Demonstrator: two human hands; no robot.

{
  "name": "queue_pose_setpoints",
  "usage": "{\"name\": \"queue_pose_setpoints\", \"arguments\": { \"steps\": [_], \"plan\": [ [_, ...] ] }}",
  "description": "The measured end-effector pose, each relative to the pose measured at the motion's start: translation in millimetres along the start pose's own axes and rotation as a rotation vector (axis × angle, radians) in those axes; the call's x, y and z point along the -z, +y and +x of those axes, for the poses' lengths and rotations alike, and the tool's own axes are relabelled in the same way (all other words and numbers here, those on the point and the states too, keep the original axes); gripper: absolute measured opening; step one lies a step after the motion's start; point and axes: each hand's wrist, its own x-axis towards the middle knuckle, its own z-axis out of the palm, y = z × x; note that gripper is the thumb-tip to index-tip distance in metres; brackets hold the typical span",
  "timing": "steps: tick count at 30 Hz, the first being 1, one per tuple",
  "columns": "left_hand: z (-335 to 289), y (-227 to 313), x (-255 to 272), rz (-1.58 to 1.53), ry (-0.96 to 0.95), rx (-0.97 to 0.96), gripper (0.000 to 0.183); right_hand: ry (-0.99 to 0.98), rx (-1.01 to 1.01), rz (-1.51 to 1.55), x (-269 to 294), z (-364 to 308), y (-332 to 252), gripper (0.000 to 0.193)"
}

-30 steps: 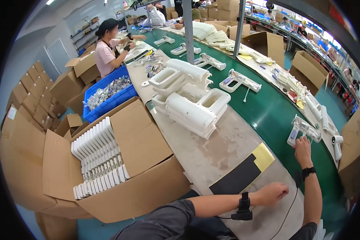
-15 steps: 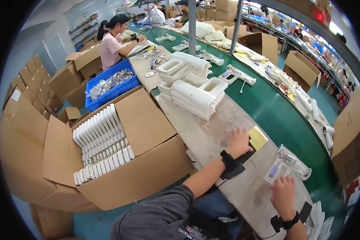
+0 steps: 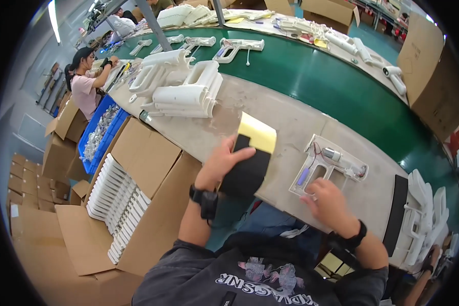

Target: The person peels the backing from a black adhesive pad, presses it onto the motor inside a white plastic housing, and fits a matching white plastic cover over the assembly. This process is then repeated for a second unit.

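A pale, scuffed workbench (image 3: 290,122) runs beside a green conveyor belt (image 3: 341,86) in a factory hall lined with brown cardboard boxes (image 3: 148,158). The left hand (image 3: 222,163) lies flat, fingers spread, on a black foam pad (image 3: 247,173) with a yellow end. The right hand (image 3: 329,204), loosely curled, touches the near edge of an open white plastic housing (image 3: 324,168), wires and small motor showing.
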Motion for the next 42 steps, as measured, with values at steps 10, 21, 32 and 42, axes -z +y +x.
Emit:
{"name": "queue_pose_setpoints", "arguments": {
  "steps": [10,21,32,42],
  "plan": [
    [-60,-1,-100,0.248,-0.138,0.091,0.029,0.293,0.174,0.453,23,25,-34,0.029],
    [-65,-9,-93,0.582,-0.369,-0.282,0.029,0.012,0.154,0.608,18,-7,-20,0.024],
    [-74,-6,-85,-0.071,-0.184,0.161,0.029,0.341,-0.255,0.225,46,17,84,0.023],
    [29,-3,-35,-0.007,0.216,-0.119,0.048,0.521,-0.417,0.56,53,-4,131,0.029]
  ]
}}
